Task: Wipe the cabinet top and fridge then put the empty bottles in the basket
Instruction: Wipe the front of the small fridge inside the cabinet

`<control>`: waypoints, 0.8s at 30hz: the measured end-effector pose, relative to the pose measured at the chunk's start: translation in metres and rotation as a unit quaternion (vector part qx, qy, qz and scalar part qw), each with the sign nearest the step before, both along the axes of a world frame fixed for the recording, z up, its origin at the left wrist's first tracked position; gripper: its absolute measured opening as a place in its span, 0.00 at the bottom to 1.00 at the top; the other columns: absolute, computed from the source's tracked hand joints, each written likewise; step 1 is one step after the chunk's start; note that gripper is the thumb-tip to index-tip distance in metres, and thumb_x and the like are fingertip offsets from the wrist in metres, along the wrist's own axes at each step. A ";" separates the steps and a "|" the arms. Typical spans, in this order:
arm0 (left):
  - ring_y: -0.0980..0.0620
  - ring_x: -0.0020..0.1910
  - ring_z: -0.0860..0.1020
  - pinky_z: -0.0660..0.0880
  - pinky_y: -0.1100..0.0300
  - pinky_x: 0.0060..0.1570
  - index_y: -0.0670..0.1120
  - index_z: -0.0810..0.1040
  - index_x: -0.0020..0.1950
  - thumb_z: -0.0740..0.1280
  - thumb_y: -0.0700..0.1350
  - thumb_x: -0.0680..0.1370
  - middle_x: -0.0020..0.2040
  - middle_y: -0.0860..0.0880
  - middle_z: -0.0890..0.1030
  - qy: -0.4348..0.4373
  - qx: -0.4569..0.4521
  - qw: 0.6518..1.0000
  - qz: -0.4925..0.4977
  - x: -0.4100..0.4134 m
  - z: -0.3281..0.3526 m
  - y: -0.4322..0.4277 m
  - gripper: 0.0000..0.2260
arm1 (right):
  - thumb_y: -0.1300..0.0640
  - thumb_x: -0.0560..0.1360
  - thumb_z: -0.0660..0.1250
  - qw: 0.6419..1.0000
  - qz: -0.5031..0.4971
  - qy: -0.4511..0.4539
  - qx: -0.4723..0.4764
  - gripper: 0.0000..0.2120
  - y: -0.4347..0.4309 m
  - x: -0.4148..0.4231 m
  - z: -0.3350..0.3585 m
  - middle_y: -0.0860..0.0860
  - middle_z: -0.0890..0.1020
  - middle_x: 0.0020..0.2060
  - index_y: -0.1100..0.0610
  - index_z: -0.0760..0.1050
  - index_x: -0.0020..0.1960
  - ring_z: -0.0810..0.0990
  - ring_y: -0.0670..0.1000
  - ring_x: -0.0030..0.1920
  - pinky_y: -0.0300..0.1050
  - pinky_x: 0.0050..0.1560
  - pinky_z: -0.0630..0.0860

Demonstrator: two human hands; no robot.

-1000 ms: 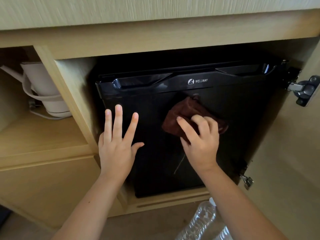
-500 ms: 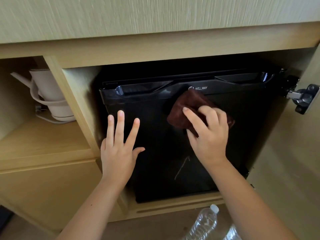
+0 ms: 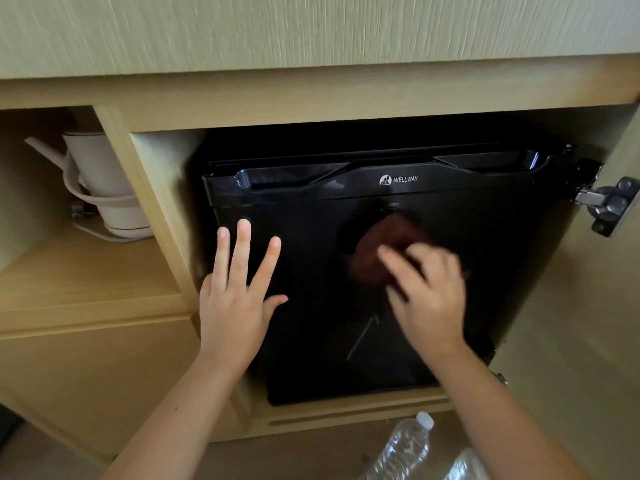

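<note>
A black mini fridge [image 3: 311,209] with a white logo sits inside an open wooden cabinet. My right hand [image 3: 429,299] presses a dark red cloth [image 3: 377,251] against the middle of the fridge door; both are blurred by motion. My left hand [image 3: 235,299] lies flat with fingers spread on the door's left side, holding nothing. Two clear plastic bottles [image 3: 405,452] lie on the floor below the fridge, at the bottom edge of the view. The cabinet top [image 3: 311,26] fills the upper part of the view.
A white electric kettle [image 3: 104,188] stands on a shelf in the left compartment. The cabinet door [image 3: 588,341] hangs open on the right, with a metal hinge [image 3: 609,206] near its top. A wooden drawer front [image 3: 86,368] lies below the kettle shelf.
My right hand moved the cloth up to the logo and has now come back down to the middle of the door. My left hand stayed flat on the door.
</note>
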State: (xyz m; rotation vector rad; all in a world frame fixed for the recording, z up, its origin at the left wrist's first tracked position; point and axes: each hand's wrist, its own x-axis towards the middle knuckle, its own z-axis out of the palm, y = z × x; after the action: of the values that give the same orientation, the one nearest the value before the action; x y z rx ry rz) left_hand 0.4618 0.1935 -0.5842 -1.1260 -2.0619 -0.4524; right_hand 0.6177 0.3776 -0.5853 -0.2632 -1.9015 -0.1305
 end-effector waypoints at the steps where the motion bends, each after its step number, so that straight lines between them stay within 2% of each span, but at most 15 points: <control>1: 0.40 0.72 0.50 0.75 0.45 0.47 0.48 0.59 0.72 0.75 0.50 0.66 0.74 0.40 0.51 0.001 0.000 1.000 0.000 0.000 -0.001 0.001 0.39 | 0.64 0.68 0.66 0.999 -0.011 0.030 -0.011 0.20 0.007 0.001 0.008 0.57 0.74 0.50 0.54 0.74 0.59 0.71 0.59 0.47 0.52 0.49 0.70; 3: 0.40 0.72 0.49 0.72 0.42 0.53 0.47 0.58 0.72 0.74 0.50 0.66 0.74 0.40 0.51 -0.001 0.001 1.000 0.001 0.001 -0.005 0.003 0.39 | 0.63 0.71 0.68 0.998 -0.032 0.062 -0.010 0.17 0.011 -0.002 0.009 0.59 0.77 0.49 0.54 0.74 0.59 0.72 0.60 0.48 0.50 0.51 0.71; 5: 0.40 0.72 0.50 0.68 0.40 0.58 0.46 0.58 0.72 0.75 0.50 0.66 0.73 0.38 0.51 0.001 -0.003 1.000 0.003 0.003 -0.013 0.006 0.40 | 0.60 0.72 0.68 0.997 -0.035 0.061 0.009 0.16 0.008 -0.007 -0.004 0.56 0.74 0.51 0.53 0.72 0.60 0.75 0.60 0.47 0.50 0.50 0.72; 8: 0.40 0.72 0.53 0.68 0.39 0.59 0.46 0.59 0.72 0.76 0.47 0.66 0.73 0.38 0.53 0.005 -0.013 1.000 -0.003 0.009 -0.033 0.008 0.40 | 0.58 0.72 0.68 0.998 -0.029 0.043 0.023 0.17 0.006 -0.009 -0.039 0.53 0.69 0.52 0.50 0.70 0.60 0.73 0.57 0.48 0.48 0.50 0.72; 11: 0.41 0.72 0.51 0.67 0.39 0.60 0.47 0.57 0.72 0.75 0.46 0.66 0.74 0.40 0.52 -0.012 -0.009 1.000 -0.013 0.012 -0.049 0.009 0.40 | 0.60 0.70 0.69 0.999 -0.027 0.029 0.005 0.19 0.002 -0.008 -0.078 0.52 0.69 0.51 0.49 0.71 0.60 0.71 0.56 0.48 0.49 0.47 0.75; 14: 0.42 0.72 0.50 0.67 0.39 0.60 0.47 0.56 0.73 0.75 0.47 0.67 0.73 0.40 0.50 -0.022 -0.010 1.000 -0.012 0.015 -0.063 0.011 0.40 | 0.63 0.65 0.72 0.998 -0.004 -0.062 0.019 0.24 -0.007 -0.004 -0.127 0.53 0.70 0.51 0.49 0.75 0.59 0.71 0.56 0.48 0.50 0.42 0.76; 16: 0.43 0.72 0.48 0.65 0.39 0.60 0.47 0.56 0.72 0.75 0.47 0.66 0.74 0.40 0.51 -0.026 -0.003 1.000 -0.014 0.015 -0.070 0.014 0.40 | 0.66 0.61 0.74 0.986 0.010 -0.155 0.061 0.26 -0.009 0.000 -0.156 0.53 0.76 0.49 0.49 0.79 0.56 0.73 0.56 0.48 0.48 0.39 0.76; 19: 0.44 0.72 0.47 0.63 0.40 0.60 0.47 0.57 0.73 0.74 0.48 0.67 0.74 0.39 0.51 -0.024 0.001 1.000 -0.014 0.013 -0.076 0.014 0.40 | 0.70 0.63 0.70 0.971 0.012 -0.226 0.081 0.24 -0.015 0.004 -0.173 0.54 0.83 0.44 0.49 0.80 0.53 0.80 0.56 0.44 0.46 0.39 0.76; 21: 0.43 0.73 0.47 0.64 0.40 0.60 0.48 0.56 0.73 0.74 0.49 0.67 0.74 0.39 0.52 -0.023 -0.002 1.000 -0.016 0.012 -0.075 0.014 0.39 | 0.68 0.68 0.63 0.981 0.005 -0.190 0.044 0.20 -0.021 0.003 -0.163 0.55 0.82 0.43 0.50 0.80 0.54 0.79 0.57 0.43 0.47 0.39 0.76; 24: 0.44 0.73 0.48 0.65 0.40 0.60 0.48 0.56 0.73 0.74 0.49 0.67 0.74 0.40 0.50 -0.016 -0.003 1.000 -0.015 0.010 -0.075 0.012 0.39 | 0.65 0.70 0.62 0.998 0.010 -0.052 -0.030 0.20 -0.014 0.002 -0.128 0.57 0.74 0.48 0.51 0.75 0.59 0.73 0.58 0.45 0.51 0.43 0.71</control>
State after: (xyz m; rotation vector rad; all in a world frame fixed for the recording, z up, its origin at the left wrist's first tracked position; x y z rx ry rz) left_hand 0.4716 0.2051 -0.6593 -1.1631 -2.0773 -0.4813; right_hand 0.6194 0.3639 -0.7128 -0.2831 -2.0126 -0.0740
